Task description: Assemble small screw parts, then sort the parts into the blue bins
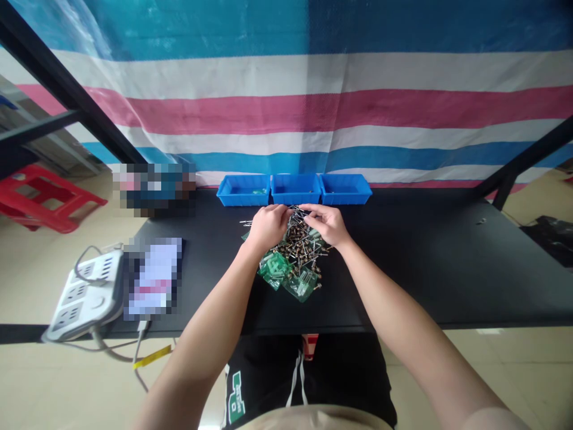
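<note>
Strip: power strip (87,298) at the surface's left edge, cable plugged in.
Device: pixelated slab (152,278) just right of the strip, a lead at its near end; we can't identify it.
Left bin: blue left bin (243,199) at the back, something pale green inside.
Left hand: left hand (270,227) over the pile's left side, back of hand up, fingers curled inward, thumb and index nearly together at the far end. We can't make out whether a pin is pinched there.
Green packet: green packet (274,269) at the pile's near left.
Middle bin: blue middle bin (295,198) directly behind the pile, between its neighbours.
Pile: loose brown-headed metal pins, the pile (299,239), between and below both hands. We read the step as picking through its far end; next move calls for a fingertip pinch on one thin shaft, clear of its tangled neighbours.
Near packet: near packet (301,284) of pale pieces, at the pile's near edge.
Right hand: right hand (327,224) reaching in from the right, index extended, thumb lower and apart. Grip on a shaft: can't confirm.
Right bin: blue right bin (345,197), beyond that hand.
Surface: black surface (430,257); we see a small bit (480,221) far right.
</note>
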Demonstrator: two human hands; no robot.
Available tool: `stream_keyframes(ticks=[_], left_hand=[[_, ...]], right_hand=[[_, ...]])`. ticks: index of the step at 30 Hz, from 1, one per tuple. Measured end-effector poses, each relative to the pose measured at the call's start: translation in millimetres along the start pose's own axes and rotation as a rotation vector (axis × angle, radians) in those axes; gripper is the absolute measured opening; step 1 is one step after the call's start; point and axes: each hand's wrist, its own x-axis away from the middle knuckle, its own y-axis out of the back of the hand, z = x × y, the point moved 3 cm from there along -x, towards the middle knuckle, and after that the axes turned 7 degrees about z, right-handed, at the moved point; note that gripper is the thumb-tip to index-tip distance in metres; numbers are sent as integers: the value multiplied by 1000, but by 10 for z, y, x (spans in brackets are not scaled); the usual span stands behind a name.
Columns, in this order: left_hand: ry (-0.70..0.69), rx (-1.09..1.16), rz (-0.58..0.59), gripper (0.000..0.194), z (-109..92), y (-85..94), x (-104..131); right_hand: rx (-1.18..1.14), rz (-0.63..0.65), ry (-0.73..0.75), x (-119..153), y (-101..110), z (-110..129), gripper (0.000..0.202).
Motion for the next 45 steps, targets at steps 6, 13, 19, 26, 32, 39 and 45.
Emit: stream_keyframes(ticks=[6,13,19,26,32,39,45], left_hand=[[20,-2,26,36,5,3,0],[50,17,47,38,7,11,-1],[73,36,63,43,-6,14,1],[107,30,21,41,-14,34,-12],[95,64,-34,36,-4,48,-4],[102,77,-27,33,17,21,-1],[107,65,-7,32,21,19,-4]], right_hand=[[-45,51,-17,18,4,5,44],[-27,94,-23,28,13,11,48],[30,107,-10,39,8,29,49],[401,-137,107,-32,112,34,42],[837,-271,-12,-80,295,-101,57],[986,-277,-186,-57,350,-250,72],[1015,-245,-240,-59,335,-256,71]])
